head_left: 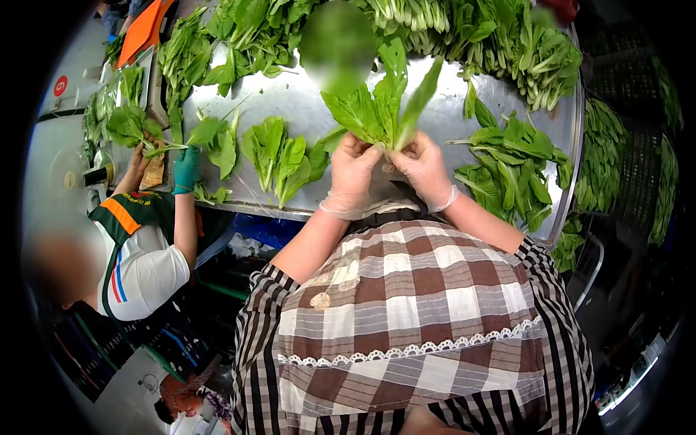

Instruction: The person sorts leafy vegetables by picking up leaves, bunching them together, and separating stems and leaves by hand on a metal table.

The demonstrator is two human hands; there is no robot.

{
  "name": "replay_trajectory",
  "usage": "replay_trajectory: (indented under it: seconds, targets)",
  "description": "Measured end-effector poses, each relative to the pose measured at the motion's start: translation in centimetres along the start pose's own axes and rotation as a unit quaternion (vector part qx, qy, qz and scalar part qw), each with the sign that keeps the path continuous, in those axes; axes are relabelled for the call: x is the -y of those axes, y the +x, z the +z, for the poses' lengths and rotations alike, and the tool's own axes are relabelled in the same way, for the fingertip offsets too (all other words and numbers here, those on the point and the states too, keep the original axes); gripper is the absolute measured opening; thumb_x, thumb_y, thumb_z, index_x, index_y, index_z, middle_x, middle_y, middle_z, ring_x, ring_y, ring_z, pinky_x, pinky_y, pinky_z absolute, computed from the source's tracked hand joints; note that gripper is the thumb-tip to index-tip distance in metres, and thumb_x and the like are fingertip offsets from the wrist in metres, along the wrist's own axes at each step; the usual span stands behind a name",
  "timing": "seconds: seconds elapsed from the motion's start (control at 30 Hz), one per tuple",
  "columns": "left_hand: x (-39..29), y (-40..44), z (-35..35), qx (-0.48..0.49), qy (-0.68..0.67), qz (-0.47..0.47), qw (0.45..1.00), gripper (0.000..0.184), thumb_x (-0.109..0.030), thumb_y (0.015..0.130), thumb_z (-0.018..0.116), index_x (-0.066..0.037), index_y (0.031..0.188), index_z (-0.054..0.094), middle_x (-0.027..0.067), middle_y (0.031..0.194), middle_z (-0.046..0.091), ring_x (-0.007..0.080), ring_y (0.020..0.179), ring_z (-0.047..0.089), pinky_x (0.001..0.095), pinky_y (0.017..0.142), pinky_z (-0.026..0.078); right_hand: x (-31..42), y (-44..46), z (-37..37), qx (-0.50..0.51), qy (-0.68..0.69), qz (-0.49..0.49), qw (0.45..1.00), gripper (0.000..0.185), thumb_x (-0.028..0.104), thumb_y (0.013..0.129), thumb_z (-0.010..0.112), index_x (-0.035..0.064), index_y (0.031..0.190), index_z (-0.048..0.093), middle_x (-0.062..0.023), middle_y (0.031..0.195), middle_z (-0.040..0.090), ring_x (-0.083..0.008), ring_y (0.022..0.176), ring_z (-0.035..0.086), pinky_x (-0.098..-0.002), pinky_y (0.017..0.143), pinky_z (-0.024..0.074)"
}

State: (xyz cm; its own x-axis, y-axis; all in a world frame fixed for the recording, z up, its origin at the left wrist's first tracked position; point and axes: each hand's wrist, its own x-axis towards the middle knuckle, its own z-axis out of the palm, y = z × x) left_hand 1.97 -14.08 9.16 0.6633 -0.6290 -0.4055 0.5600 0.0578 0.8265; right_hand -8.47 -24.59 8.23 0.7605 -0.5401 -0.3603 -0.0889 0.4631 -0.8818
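Observation:
A bunch of leafy greens (377, 112) stands upright between both hands over the metal table (290, 93). My left hand (353, 172), in a clear glove, pinches the stem end from the left. From the right, my right hand (423, 168), also in a clear glove, pinches the same stem base. The fingertips of the two hands nearly meet. Loose greens (283, 156) lie on the table left of my hands, and a pile of greens (511, 170) lies to the right.
Heaped greens (500, 43) line the table's far side. At left, a co-worker (145, 250) with a green glove handles leaves. Crates with greens (605, 145) stand beyond the right table edge. An orange board (145, 30) is at the upper left.

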Motion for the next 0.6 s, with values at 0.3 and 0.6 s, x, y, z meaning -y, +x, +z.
replay_trajectory:
  seconds: [0.3,0.6]
  targets:
    - [-1.0,-0.9,1.2,0.104,0.203,0.025,0.973,0.037,-0.003,0.090,0.061,0.004,0.125,0.052,0.0115,0.114,0.063,0.0178,0.101,0.060,0.0302,0.090,0.048,-1.2,-0.5,-2.3,0.002,-0.004,-0.078,0.997,0.032,0.018,0.086,0.070,-0.0048,0.107,0.063,-0.0086,0.091,0.068,-0.0115,0.074,0.061,-0.0281,0.065,0.0523]
    - [4.8,2.4,-6.6,0.139,0.357,-0.077,0.920,0.034,-0.017,0.094,0.062,0.001,0.123,0.057,0.0047,0.102,0.064,0.0094,0.083,0.057,0.0229,0.073,0.047,-0.5,-6.3,-11.1,-0.211,0.055,-0.175,0.960,0.026,0.003,0.086,0.067,-0.0014,0.111,0.062,-0.0055,0.090,0.066,-0.0100,0.075,0.061,-0.0265,0.067,0.0531]
